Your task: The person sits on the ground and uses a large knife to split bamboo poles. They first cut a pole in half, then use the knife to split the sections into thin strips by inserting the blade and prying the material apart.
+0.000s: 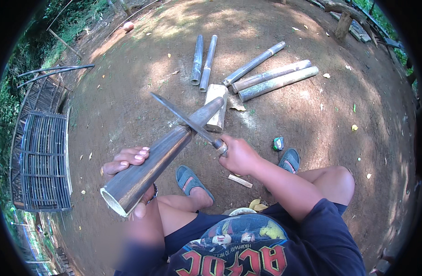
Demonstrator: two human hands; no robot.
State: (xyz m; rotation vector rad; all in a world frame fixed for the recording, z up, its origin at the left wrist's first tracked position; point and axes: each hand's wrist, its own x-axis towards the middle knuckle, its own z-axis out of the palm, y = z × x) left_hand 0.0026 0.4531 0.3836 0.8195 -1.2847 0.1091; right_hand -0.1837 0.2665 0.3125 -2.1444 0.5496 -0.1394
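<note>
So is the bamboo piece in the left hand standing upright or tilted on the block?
Tilted. The bamboo piece slants from the left hand down to the wooden block, its far end resting there, with the knife laid across it.

Grey bamboo pole slanting onto block, knife across it

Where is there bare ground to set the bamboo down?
Free: the dirt left of the wooden block, out to the slatted rack, and the wide patch right of the sandals. Crowded: beyond the block, where five bamboo pieces lie, and by the feet.
</note>
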